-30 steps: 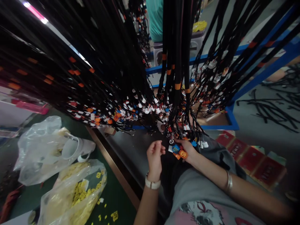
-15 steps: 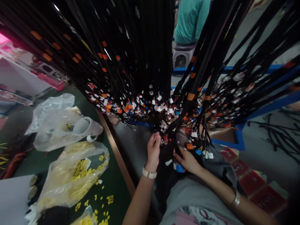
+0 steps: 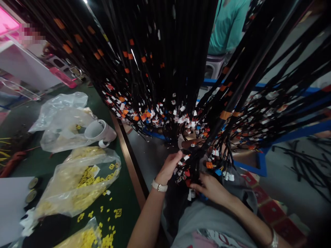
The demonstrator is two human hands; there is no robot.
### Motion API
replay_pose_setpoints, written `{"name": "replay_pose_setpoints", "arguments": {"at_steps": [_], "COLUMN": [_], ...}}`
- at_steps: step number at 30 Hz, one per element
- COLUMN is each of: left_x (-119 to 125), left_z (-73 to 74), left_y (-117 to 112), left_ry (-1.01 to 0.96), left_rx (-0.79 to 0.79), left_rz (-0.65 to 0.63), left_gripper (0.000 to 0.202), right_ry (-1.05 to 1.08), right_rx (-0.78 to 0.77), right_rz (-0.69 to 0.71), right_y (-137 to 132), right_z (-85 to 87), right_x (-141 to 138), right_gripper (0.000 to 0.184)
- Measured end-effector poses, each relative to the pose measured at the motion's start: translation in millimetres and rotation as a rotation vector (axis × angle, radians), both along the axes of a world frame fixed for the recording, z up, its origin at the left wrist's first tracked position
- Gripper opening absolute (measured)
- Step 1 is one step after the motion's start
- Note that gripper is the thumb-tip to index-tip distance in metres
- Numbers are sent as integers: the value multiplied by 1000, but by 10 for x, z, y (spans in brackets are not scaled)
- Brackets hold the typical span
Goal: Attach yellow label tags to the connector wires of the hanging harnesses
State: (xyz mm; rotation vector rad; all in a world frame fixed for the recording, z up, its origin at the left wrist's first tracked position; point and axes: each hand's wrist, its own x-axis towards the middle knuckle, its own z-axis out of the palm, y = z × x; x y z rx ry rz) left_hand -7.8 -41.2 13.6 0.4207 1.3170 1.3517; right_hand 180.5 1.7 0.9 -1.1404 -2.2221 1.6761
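Note:
Black wire harnesses (image 3: pixel 170 51) hang in a dense mass in front of me, their lower ends crowded with white, orange, red and blue connectors. My left hand (image 3: pixel 168 169), with a white watch on its wrist, is at the left side of one harness's lower end (image 3: pixel 197 164). Its fingers close on the thin branches beside a white connector (image 3: pixel 185 158); the fingertips are partly hidden. Lower and to the right, my right hand (image 3: pixel 210 187) curls around the same harness above my lap, its thumb close to a red connector (image 3: pixel 188 183). White connectors (image 3: pixel 191 194) dangle below that thumb.
On the green table (image 3: pixel 124 186) at left lie a plastic bag of yellow clips (image 3: pixel 85 182), loose yellow pieces and a white mug (image 3: pixel 100 132). A blue frame (image 3: pixel 262 163) stands at right, with red boxes (image 3: pixel 274 210) on the floor. Another person (image 3: pixel 227 27) sits beyond the harnesses.
My left hand has come against the harness's connectors, which were apart from it before. My right hand has shifted slightly down and right. The camera view has turned a little.

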Motion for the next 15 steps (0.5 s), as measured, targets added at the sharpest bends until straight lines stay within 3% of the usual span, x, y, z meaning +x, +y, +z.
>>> {"name": "replay_pose_setpoints", "arguments": {"at_steps": [5,7,12,15], "left_x": [47,81,110,83], "left_z": [55,71,42,21], "left_y": [-7,-4,17,36], "left_ry": [-147,-255,-438,-496], "left_rx": [14,25,6,-20], "left_rz": [-170,-200,-151,-51], "left_gripper": [35,33,31,28], "right_ry": [131,205,225,257], "right_rx": [-116,-162,-165,-347], "right_rz": [-138,-150,-110,-207], "right_y": [177,250,348,319], "right_z": [78,70,-60,-82], "right_x": [29,-9,-123,-201], "right_gripper": [57,62,42,28]}}
